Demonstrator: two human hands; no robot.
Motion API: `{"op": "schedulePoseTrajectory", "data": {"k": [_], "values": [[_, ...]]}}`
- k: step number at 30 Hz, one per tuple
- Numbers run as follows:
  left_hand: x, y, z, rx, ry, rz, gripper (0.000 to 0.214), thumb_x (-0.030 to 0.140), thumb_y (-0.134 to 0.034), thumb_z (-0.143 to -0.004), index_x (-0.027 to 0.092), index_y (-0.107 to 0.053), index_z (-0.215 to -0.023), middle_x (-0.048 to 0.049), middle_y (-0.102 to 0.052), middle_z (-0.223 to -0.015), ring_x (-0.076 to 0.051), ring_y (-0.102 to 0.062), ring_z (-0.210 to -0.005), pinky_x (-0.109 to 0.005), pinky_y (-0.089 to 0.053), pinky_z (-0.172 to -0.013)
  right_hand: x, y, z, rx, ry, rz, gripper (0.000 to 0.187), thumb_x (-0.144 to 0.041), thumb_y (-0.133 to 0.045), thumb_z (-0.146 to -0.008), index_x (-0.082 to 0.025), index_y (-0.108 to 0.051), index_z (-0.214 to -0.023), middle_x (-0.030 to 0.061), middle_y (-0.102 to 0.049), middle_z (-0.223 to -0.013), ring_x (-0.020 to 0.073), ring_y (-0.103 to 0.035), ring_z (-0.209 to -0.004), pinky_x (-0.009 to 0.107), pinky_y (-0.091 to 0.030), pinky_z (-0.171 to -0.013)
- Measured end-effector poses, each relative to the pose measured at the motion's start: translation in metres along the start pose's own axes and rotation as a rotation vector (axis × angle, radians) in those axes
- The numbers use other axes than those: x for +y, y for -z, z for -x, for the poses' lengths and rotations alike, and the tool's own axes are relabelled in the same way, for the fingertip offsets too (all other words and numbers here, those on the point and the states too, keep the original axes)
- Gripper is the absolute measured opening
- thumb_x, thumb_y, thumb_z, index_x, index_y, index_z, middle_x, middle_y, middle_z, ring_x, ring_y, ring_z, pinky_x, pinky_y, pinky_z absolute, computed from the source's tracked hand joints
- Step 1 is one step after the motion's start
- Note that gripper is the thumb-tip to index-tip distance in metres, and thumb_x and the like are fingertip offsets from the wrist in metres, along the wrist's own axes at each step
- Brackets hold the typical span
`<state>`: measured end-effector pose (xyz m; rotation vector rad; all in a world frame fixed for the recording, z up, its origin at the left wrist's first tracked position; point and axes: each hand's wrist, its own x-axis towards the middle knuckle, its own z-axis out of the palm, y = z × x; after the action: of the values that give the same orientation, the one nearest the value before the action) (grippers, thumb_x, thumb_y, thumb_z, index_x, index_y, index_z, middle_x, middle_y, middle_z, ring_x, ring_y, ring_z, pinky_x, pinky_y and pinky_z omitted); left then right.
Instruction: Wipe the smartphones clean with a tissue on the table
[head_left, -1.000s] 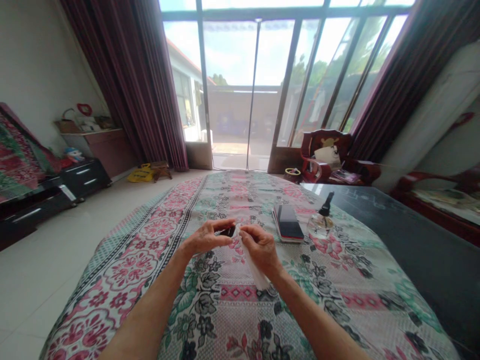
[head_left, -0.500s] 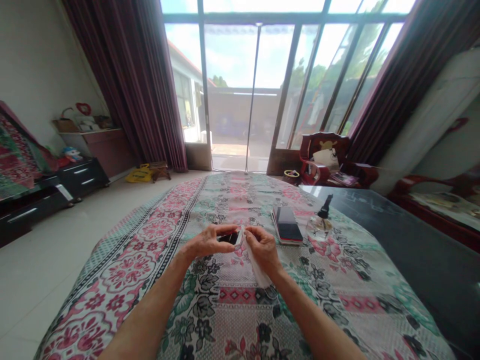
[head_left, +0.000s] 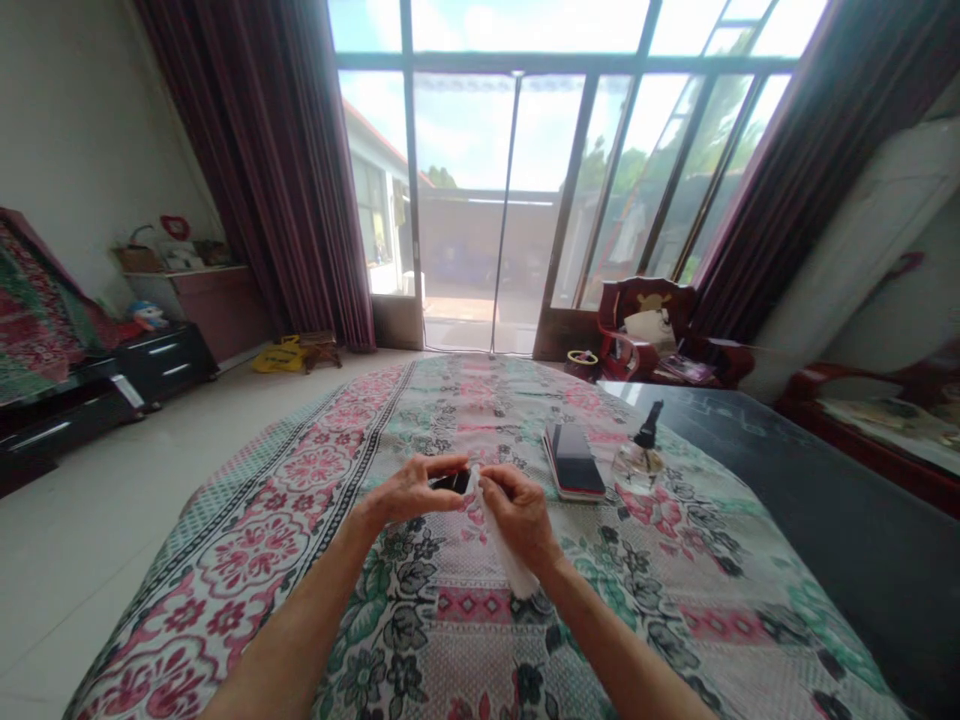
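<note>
My left hand (head_left: 405, 492) grips a smartphone (head_left: 451, 483) by its long sides, thumb below and fingers above. Its dark screen shows between them. My right hand (head_left: 523, 512) pinches a white tissue (head_left: 511, 566) against the phone's right end, and the rest of the tissue hangs under the palm onto the cloth. To the right lies a stack of phones (head_left: 574, 460), the top one with its dark screen facing up. Beside the stack stands a clear spray bottle (head_left: 637, 466) with a black nozzle.
A patterned tablecloth (head_left: 292, 500) covers the bed-like surface under my hands. On the right is a dark glossy tabletop (head_left: 810, 500). Beyond are a wooden chair (head_left: 645, 310), a small basket (head_left: 582, 360) and a yellow bag (head_left: 281, 356) on the floor.
The tissue now covers the phone's white right end, which showed before. Both hands have shifted slightly left. The whole view has tilted up a little.
</note>
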<state>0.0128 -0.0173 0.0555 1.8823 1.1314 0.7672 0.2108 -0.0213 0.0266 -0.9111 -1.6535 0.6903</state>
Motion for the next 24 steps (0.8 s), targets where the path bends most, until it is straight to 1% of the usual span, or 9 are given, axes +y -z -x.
{"op": "schedulePoseTrajectory", "data": {"k": [3, 5, 9, 13, 15, 19, 24], "values": [[0.005, -0.003, 0.001, -0.025, -0.004, -0.044, 0.059, 0.030, -0.069, -0.070, 0.018, -0.059, -0.127, -0.0022, -0.066, -0.119, -0.026, -0.058, -0.110, -0.034, -0.043, -0.097, 0.010, 0.001, 0.000, 0.003, -0.032, 0.011, 0.019, -0.029, -0.056, -0.081, -0.018, -0.070, -0.083, 0.0052, -0.070, -0.081, 0.0180, -0.063, -0.078, 0.027, -0.047, -0.073], [0.008, -0.004, 0.001, -0.025, -0.004, -0.045, 0.060, 0.029, -0.069, -0.069, 0.018, -0.059, -0.127, -0.0023, -0.064, -0.123, -0.026, -0.056, -0.114, -0.034, -0.041, -0.100, 0.015, 0.002, -0.001, 0.009, -0.057, 0.010, 0.019, -0.031, -0.056, -0.081, -0.018, -0.070, -0.083, 0.0052, -0.070, -0.082, 0.0185, -0.063, -0.079, 0.027, -0.048, -0.073], [0.013, -0.008, 0.002, -0.058, -0.056, -0.022, 0.062, 0.028, -0.070, -0.068, 0.020, -0.058, -0.128, -0.0012, -0.063, -0.125, -0.027, -0.055, -0.115, -0.034, -0.040, -0.101, 0.022, 0.004, -0.003, 0.034, -0.118, -0.006, 0.021, -0.033, -0.056, -0.081, -0.018, -0.069, -0.083, 0.0055, -0.071, -0.082, 0.0193, -0.063, -0.077, 0.028, -0.048, -0.072], [0.016, -0.011, 0.002, -0.065, -0.037, -0.050, 0.065, 0.028, -0.072, -0.066, 0.021, -0.057, -0.129, -0.0031, -0.063, -0.125, -0.027, -0.057, -0.113, -0.034, -0.042, -0.100, 0.026, 0.005, -0.003, 0.046, -0.154, -0.023, 0.022, -0.034, -0.056, -0.081, -0.017, -0.070, -0.084, 0.0065, -0.071, -0.083, 0.0201, -0.064, -0.077, 0.029, -0.048, -0.072], [0.014, -0.011, 0.002, -0.048, -0.036, -0.063, 0.065, 0.028, -0.073, -0.066, 0.021, -0.057, -0.129, -0.0037, -0.063, -0.125, -0.027, -0.057, -0.113, -0.034, -0.042, -0.099, 0.026, 0.004, -0.002, 0.058, -0.129, -0.011, 0.022, -0.033, -0.056, -0.081, -0.017, -0.070, -0.085, 0.0064, -0.071, -0.083, 0.0199, -0.063, -0.077, 0.028, -0.048, -0.072], [0.006, -0.011, 0.001, 0.005, -0.019, -0.100, 0.066, 0.027, -0.072, -0.066, 0.020, -0.057, -0.129, -0.0038, -0.063, -0.126, -0.025, -0.057, -0.113, -0.032, -0.042, -0.100, 0.018, 0.000, 0.003, 0.070, -0.037, 0.037, 0.018, -0.029, -0.056, -0.082, -0.018, -0.070, -0.082, 0.0053, -0.068, -0.080, 0.0186, -0.062, -0.077, 0.027, -0.046, -0.072], [0.001, -0.009, 0.001, 0.046, -0.038, -0.121, 0.063, 0.029, -0.072, -0.068, 0.020, -0.058, -0.128, -0.0016, -0.066, -0.120, -0.024, -0.059, -0.109, -0.031, -0.043, -0.098, 0.010, -0.004, 0.008, 0.077, 0.039, 0.025, 0.015, -0.024, -0.054, -0.083, -0.017, -0.068, -0.080, 0.0040, -0.065, -0.078, 0.0169, -0.060, -0.076, 0.026, -0.045, -0.071]]}}
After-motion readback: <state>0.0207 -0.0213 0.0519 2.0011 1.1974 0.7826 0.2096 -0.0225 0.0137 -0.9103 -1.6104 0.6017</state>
